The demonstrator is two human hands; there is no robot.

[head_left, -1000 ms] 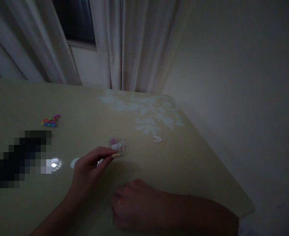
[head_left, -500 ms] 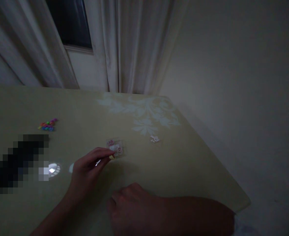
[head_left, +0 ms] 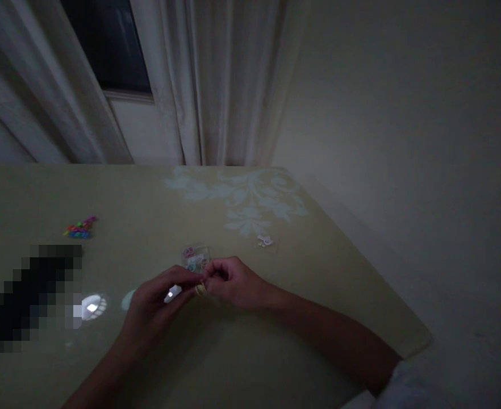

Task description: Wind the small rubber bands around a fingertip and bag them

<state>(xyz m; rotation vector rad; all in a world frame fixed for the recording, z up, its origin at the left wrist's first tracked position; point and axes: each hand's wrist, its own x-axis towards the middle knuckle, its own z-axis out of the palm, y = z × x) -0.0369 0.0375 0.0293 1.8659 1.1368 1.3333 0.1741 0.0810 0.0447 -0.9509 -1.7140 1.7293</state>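
My left hand [head_left: 154,304] is closed in a pinch, thumb and fingertips on a small pale-yellow ribbed piece [head_left: 200,289] whose kind is too small to make out. Meeting it from the other side, my right hand [head_left: 236,284] is also closed, its thumb and forefinger pinched against the piece and the left fingertips. What lies between the right fingertips is hidden. Just beyond both hands a small clear box [head_left: 196,250] rests on the table, with pink and greenish ring-shaped bits inside; the hands cover its near edge.
Some small white pieces [head_left: 265,241] lie on the table [head_left: 318,295] to the right of the box. At the left is a little heap of bright multicoloured pieces [head_left: 80,228]. A pixelated dark shape [head_left: 29,295] covers the near left. Curtains [head_left: 233,85] hang behind the table.
My right hand has moved forward from the near part of the table to the left fingertips and now pinches there. My left hand still holds the yellow piece. The view has shifted slightly.
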